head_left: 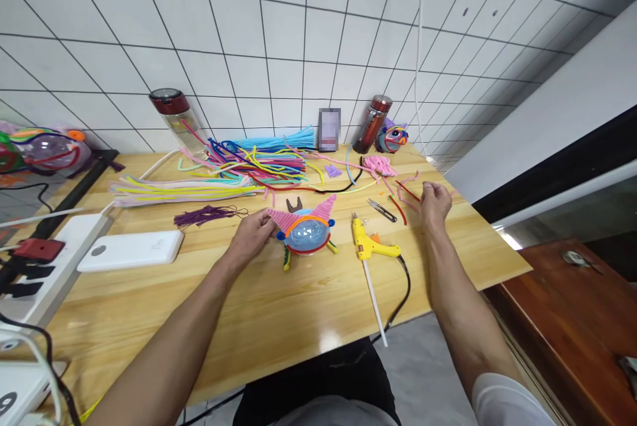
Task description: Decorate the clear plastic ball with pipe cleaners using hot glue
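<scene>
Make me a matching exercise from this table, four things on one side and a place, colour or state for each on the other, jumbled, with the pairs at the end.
Things
1. Pink-eared ornament
2. Glue gun
3. Snips
4. Power bank

Descriptions
A. White, beside the power strip
B. Lying just beyond the glue gun
C. Held at one ear by the left hand
D. Yellow, with a white stick behind it

Pairs: 1-C, 2-D, 3-B, 4-A

Red-lidded clear bottle [183, 126], back left near tiled wall [288, 34]. Phone [329, 131] upright, screen blurred. Red thermos [372, 124] right of it. White power bank [132, 251] beside power strip [74, 237], red plug [38, 250] in strip. White cord [419, 34] down wall. Brown cabinet [567, 306], far right.
</scene>
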The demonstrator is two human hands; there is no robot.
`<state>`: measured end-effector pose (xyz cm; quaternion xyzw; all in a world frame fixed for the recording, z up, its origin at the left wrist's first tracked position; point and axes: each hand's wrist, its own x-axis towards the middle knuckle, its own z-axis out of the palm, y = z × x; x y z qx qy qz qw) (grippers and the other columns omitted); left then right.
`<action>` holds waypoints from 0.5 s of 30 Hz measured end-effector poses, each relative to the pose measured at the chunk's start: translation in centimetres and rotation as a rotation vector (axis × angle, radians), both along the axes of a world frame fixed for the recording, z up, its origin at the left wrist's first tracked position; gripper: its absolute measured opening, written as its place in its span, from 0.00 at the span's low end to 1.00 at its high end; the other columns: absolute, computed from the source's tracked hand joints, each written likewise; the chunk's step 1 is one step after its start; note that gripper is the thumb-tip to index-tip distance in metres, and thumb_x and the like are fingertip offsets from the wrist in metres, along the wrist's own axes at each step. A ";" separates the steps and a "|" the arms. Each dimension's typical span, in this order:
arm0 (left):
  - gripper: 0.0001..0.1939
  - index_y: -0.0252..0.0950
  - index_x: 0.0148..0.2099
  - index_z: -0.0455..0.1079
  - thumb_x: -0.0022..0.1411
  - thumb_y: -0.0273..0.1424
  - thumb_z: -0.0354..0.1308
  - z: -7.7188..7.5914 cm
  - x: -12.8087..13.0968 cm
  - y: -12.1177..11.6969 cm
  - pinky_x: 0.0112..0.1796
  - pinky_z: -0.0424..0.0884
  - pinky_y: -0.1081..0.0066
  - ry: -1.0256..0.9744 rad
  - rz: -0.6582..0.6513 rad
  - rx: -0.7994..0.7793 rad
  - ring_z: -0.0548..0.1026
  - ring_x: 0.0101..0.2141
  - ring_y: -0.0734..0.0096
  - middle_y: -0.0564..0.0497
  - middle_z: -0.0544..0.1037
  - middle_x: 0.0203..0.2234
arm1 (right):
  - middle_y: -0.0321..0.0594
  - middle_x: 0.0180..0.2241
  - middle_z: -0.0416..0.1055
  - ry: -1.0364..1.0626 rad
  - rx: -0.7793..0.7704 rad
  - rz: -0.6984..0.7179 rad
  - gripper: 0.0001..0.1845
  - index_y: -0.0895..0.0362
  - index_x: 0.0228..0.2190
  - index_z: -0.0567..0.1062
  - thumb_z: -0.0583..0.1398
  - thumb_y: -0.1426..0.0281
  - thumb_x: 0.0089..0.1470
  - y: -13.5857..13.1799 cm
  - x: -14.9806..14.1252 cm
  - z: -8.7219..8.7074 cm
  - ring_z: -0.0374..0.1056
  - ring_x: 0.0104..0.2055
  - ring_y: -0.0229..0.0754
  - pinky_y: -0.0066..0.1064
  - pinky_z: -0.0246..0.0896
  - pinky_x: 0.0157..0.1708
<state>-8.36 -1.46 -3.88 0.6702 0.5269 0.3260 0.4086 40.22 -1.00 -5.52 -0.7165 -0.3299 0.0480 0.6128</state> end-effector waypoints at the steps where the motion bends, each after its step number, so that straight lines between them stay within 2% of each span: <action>1: 0.12 0.41 0.27 0.65 0.59 0.40 0.54 0.0 0.0 0.0 0.23 0.59 0.72 0.002 -0.001 -0.001 0.63 0.17 0.72 0.58 0.67 0.14 | 0.32 0.25 0.70 -0.005 -0.009 -0.011 0.14 0.55 0.31 0.78 0.64 0.57 0.56 0.1 -0.2 -0.1 0.63 0.30 0.42 0.34 0.63 0.33; 11: 0.10 0.40 0.27 0.65 0.58 0.37 0.54 -0.2 0.0 0.1 0.23 0.60 0.73 0.004 -0.004 0.012 0.64 0.18 0.72 0.58 0.68 0.15 | 0.36 0.28 0.76 -0.019 -0.045 0.020 0.12 0.56 0.31 0.81 0.64 0.61 0.53 0.5 -1.3 -0.3 0.67 0.33 0.43 0.35 0.64 0.37; 15: 0.10 0.40 0.27 0.65 0.59 0.37 0.54 -0.6 -0.1 0.3 0.24 0.59 0.73 0.010 -0.006 0.014 0.65 0.19 0.72 0.58 0.68 0.15 | 0.34 0.28 0.74 -0.007 -0.044 0.041 0.10 0.55 0.29 0.80 0.64 0.61 0.53 0.2 -1.5 0.0 0.66 0.33 0.41 0.33 0.66 0.35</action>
